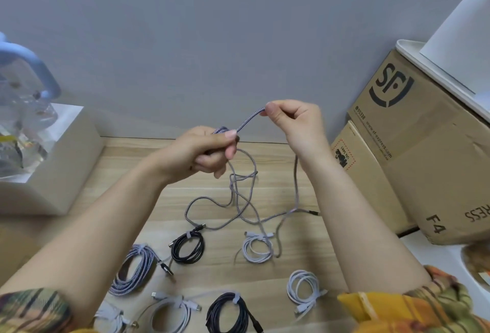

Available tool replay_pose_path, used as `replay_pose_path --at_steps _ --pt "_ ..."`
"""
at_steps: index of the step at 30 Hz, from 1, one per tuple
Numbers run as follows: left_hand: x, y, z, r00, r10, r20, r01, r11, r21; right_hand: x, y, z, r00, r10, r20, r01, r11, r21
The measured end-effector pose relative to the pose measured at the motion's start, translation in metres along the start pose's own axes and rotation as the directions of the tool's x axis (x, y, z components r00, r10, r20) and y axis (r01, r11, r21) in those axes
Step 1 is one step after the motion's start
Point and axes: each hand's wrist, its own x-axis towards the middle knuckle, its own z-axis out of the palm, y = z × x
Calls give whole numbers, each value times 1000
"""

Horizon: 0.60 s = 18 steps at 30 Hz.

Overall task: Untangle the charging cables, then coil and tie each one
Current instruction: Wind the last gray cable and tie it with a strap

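Seven coiled, tied cables lie on the wooden table (291,168) nearest the camera. Front row, low in view: a pale coil (111,318) partly cut off at the edge, a white coil (172,311), a black coil (228,314), and a white coil (302,289) farther right. Next row back: a braided purple-grey coil (136,269), a small black coil (188,247), a small white coil (257,249). Each wears a light strap tie.

Patterned sleeves (397,308) show at both lower corners; bare forearms reach up from them.

Beyond the coils, the loose braided cable (246,200) sprawls on the table in crossing loops, one dark plug near the small black coil, another near the right forearm. Strands rise from the tangle to both hands.

Left hand (209,149), raised above the table: fingers curled around a bunched part of the braided cable, thumb pressing on top. Right hand (294,120), slightly higher and farther back: thumb and forefinger pinch the same cable. A short stretch runs between the two hands; another length hangs down beside the right wrist.

Farther: a pale box (53,160) at left carrying a clear plastic bag (23,120). At right, stacked cardboard boxes (413,152) printed "SF", a white tray (434,67) on top. A grey wall (212,27) lies behind.
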Motion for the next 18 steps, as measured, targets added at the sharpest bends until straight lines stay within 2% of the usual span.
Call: replay_pose_path --at_steps 2,4,5,6,8,10,12,13,16,18 --pt "3 3 0 966 78 245 8 943 -332 3 4 3 999 -26 -23 25 998 -49" --pt "8 8 2 894 220 390 102 749 -655 2 9 7 999 -32 -9 31 991 -130" --pt "11 10 3 881 273 387 142 627 -766 1 12 10 999 -24 23 29 977 -209" --pt "13 13 5 896 296 331 132 534 -835 -1 15 14 997 -2 80 27 949 -313" --pt "19 18 10 953 259 160 35 429 -903 -6 20 21 973 89 215 39 848 -528" --pt "27 22 16 988 110 -107 -147 472 -869 -9 21 27 941 159 299 70 772 -632" --pt "34 20 18 946 9 -324 -277 544 -792 -12 20 29 922 191 337 95 733 -673" --pt "37 17 20 930 -11 -367 -298 559 -774 -13 19 29 914 203 350 107 714 -692" --pt "42 8 21 927 -55 -372 -266 602 -753 -19 17 31 888 237 394 149 663 -734" --pt "46 2 19 906 -93 -414 -243 686 -686 -25 17 31 874 241 421 203 608 -768"
